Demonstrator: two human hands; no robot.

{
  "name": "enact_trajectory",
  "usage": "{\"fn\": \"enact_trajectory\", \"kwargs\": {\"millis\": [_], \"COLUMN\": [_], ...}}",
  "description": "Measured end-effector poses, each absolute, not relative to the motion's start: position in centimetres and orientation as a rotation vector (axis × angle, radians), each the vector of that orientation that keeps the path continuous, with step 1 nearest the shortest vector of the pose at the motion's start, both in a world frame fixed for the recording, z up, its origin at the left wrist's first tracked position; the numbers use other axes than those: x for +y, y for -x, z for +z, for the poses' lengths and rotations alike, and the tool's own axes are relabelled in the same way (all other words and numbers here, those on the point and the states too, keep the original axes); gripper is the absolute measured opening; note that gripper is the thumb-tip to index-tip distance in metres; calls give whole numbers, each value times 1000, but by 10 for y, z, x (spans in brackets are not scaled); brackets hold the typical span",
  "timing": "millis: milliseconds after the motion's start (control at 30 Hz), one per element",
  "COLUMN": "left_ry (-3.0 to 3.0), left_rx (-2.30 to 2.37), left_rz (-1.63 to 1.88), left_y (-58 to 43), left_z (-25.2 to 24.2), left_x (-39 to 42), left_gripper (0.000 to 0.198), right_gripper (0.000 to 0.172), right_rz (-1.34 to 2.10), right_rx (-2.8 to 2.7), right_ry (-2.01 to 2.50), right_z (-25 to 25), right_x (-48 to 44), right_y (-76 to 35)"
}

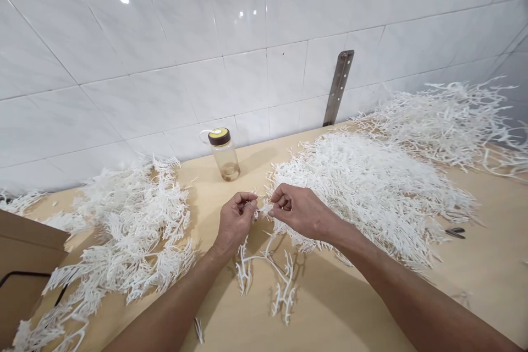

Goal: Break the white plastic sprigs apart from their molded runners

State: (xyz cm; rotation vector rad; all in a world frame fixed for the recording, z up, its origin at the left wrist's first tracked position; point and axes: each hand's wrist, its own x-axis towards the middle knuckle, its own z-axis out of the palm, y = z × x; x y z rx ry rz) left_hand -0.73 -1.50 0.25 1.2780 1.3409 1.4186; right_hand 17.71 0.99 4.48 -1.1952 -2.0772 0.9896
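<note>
Near the middle of the table, my left hand point(237, 218) is closed, its thumb and forefinger pinching a white branching piece point(284, 280) whose forked arms hang below the hands. Just to its right, my right hand point(299, 210) is closed too, fingertips at small white sprigs point(265, 209) between the two hands. The join between fingers and sprigs is too small to make out fully. Right beside my right hand lies a big heap of white sprigs point(363, 187). Another heap of white branched pieces point(127, 225) spreads to the left.
A clear bottle point(225, 159) with a dark and yellow lid stands behind my hands. Long white stems point(445, 115) pile at the back right. Small dark snips point(456, 232) lie at the right. A cardboard box point(28, 264) is at the left edge; a metal bracket point(339, 88) leans on the tiled wall.
</note>
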Motion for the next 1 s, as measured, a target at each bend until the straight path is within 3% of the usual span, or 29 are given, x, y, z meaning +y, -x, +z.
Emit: {"fn": "enact_trajectory", "kwargs": {"millis": [167,333,633,800,1000], "left_ry": [-1495,-1482,-1019,-875,-859], "left_rx": [1302,1338,1182,990,853], "left_rz": [1255,1342,1194,1020,918], "left_y": [5,5,7,13,20], "left_z": [10,11,14,18,23], "left_x": [-24,-26,-20,-18,-17], "left_gripper": [22,17,36,32,40], "right_gripper": [10,12,13,10,9], "right_rz": [925,935,966,908,881], "right_rx": [-2032,-1988,-2002,-2023,-2018], "right_ry": [1192,1191,1128,1107,1088], "right_z": [43,38,33,35,38], "right_x": [12,15,21,20,20], "right_y": [-176,-176,-178,-178,-180]}}
